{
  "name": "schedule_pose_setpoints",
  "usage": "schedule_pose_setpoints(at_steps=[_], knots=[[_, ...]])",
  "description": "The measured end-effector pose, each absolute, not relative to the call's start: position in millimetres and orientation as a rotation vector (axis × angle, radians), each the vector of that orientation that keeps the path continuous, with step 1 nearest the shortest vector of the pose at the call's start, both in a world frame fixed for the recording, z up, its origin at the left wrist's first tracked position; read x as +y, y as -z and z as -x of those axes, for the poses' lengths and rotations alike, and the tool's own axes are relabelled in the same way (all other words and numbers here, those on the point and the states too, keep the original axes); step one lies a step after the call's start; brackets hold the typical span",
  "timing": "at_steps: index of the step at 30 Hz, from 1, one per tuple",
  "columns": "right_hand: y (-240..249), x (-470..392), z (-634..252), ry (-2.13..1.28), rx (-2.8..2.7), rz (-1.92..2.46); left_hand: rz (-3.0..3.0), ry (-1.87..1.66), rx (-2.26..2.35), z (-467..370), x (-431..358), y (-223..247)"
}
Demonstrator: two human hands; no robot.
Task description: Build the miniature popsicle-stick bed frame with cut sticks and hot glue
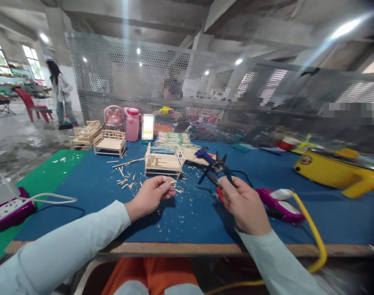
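Observation:
My left hand point(152, 195) is closed in a pinch on a short wooden stick point(173, 182), held just above the blue table mat. In my right hand point(245, 205) is a pair of pliers point(221, 160), its dark jaws pointing up and away from me. A bit of red handle shows under the fingers. Beyond my left hand stands a miniature bench of thin wooden sticks point(164, 162), with a back and side rails. A blue glue gun point(204, 155) lies behind the pliers, partly hidden by them. Stick offcuts point(124, 182) are scattered left of the bench.
More small wooden benches point(109, 143) stand at the back left, near a pink jug point(132, 125) and a lit phone point(148, 127). Bundled sticks point(173, 139) lie behind. Purple power strips point(282, 207) and a yellow electric pot point(328, 167) are alongside. A perforated screen point(113, 73) rises behind.

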State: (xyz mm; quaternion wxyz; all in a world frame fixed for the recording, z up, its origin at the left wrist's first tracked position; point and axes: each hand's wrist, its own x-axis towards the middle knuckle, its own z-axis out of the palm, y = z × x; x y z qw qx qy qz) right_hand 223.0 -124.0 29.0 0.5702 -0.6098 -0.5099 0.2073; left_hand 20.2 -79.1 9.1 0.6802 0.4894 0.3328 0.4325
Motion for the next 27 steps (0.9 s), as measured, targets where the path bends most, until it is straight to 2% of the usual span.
schedule_pose_setpoints(at_steps=[3,6,11,17,22,27], knots=[[-32.1,-133.9,-203.5,-0.826,-1.135,1.348,-1.17,-1.107,0.745,-27.2,-68.3,-12.0],[-30.6,-136.2,-185.6,-1.001,-1.126,1.254,-1.259,-1.265,0.745,-31.4,-64.3,-12.1],[-18.9,-127.7,-160.6,-0.921,-1.079,1.03,-1.197,-1.149,0.567,-34.0,-84.3,-5.3],[-7.1,-118.8,-141.0,-1.385,-1.058,0.79,-1.291,-1.147,0.513,-30.0,-96.0,-6.7],[-24.4,-111.7,-173.0,-1.124,-1.281,0.817,-1.295,-1.171,0.617,-20.9,-79.8,-8.9],[-39.7,-112.7,-205.6,-0.494,-1.813,1.403,-1.38,-1.237,0.75,-17.7,-70.7,-9.7]])
